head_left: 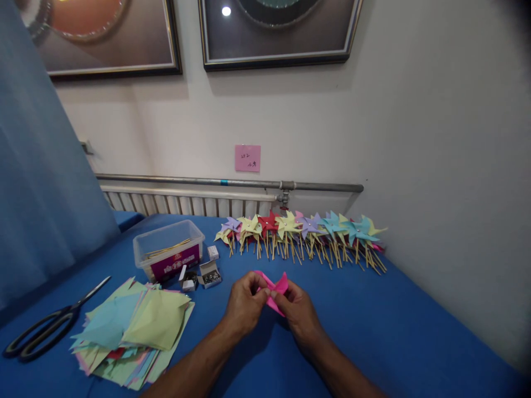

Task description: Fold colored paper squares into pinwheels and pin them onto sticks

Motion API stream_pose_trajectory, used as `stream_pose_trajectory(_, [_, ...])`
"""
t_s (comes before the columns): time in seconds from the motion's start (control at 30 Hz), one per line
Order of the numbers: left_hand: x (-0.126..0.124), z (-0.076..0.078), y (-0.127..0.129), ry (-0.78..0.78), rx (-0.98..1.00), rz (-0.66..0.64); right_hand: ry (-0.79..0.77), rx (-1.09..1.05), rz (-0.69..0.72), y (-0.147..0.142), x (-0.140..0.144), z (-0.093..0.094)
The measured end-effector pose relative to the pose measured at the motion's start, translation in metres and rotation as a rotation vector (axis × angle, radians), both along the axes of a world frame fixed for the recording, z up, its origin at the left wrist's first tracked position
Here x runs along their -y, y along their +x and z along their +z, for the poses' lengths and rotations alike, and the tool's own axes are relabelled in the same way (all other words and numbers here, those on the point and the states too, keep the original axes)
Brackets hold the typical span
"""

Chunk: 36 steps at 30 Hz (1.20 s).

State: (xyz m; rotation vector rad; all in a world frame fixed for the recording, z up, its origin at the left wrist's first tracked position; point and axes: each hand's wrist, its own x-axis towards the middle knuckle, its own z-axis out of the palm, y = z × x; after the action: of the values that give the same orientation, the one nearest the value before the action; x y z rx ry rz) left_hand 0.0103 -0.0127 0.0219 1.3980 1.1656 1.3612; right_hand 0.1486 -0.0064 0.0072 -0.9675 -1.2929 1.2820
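Both hands meet over the blue table [373, 331], slightly below the centre of the view. The left hand [244, 307] is closed, thumb and fingers pinching the left edge of a pink paper piece [274, 290]. The right hand [299, 312] is closed as well, its fingertips pinching the same piece from the 4 o'clock side. The paper is folded, with points rising at 12 o'clock above the fingers and one point hanging down between the hands; it is held clear of the table surface.

At 12 o'clock from the hands, a row of finished pinwheels [302, 235] lies along the far table edge against the wall: yellow, red, purple, and light blue heads on wooden sticks, overlapping one another.

At 10 o'clock from the hands stands a clear plastic tub [168, 249] with a red label, containing thin sticks. Just beside it, toward the hands, sit small open boxes [207, 273] holding small metal parts; what kind cannot be told.

At 8 o'clock lies a loose stack of coloured paper squares [133, 329], mostly green and light blue on top. Farther out at 9 o'clock, black-handled scissors [45, 329] lie on the table, blades closed and pointing toward the tub.

On the wall above the pinwheels, a pink note [248, 158] is fixed over a grey pipe [232, 182].
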Motion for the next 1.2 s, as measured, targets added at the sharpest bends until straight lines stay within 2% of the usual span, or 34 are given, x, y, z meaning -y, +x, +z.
stream_pose_trajectory(0.27, [0.004,0.007,0.001,-0.001,-0.055,0.023,-0.02,0.001,-0.014,-0.001,0.004,0.007])
stream_pose_trajectory(0.53, [0.004,0.005,0.003,0.018,-0.002,0.049,-0.006,-0.071,0.041,0.0,0.002,0.006])
stream_pose_trajectory(0.8, [0.006,0.006,0.001,0.055,-0.072,0.081,-0.088,-0.182,0.085,-0.004,0.008,0.011])
stream_pose_trajectory(1.03, [0.004,0.004,0.004,0.0,0.053,0.105,-0.108,-0.242,0.048,-0.002,0.0,0.004])
stream_pose_trajectory(1.2, [0.0,0.007,0.001,-0.146,0.236,0.097,-0.098,-0.208,0.025,0.001,-0.005,-0.003])
